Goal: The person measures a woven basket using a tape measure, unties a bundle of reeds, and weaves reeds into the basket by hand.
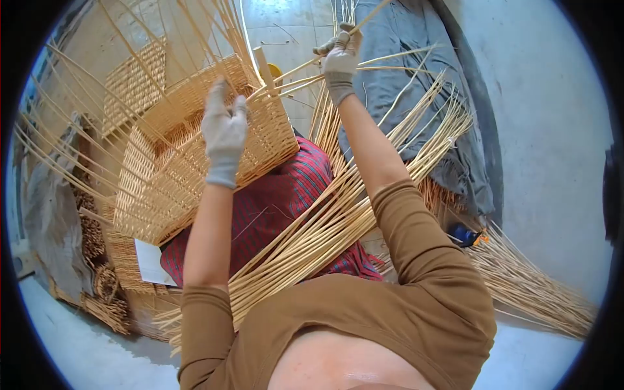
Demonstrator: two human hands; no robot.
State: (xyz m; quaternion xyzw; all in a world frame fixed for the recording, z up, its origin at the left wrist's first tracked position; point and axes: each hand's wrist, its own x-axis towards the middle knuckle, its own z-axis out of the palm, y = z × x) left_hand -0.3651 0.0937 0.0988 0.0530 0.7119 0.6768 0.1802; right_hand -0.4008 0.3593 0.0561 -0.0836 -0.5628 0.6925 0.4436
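The basket (175, 185) is rough woven wicker, the striped cloth (276, 198) matt.

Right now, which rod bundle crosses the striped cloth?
The pale bundle, passing beneath the right arm; the far-right bundle lies apart from the striped cloth.

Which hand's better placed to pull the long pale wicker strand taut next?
Likely the right hand: it grips that strand. The left hand, not visibly holding it, is by the rectangular tan woven basket.
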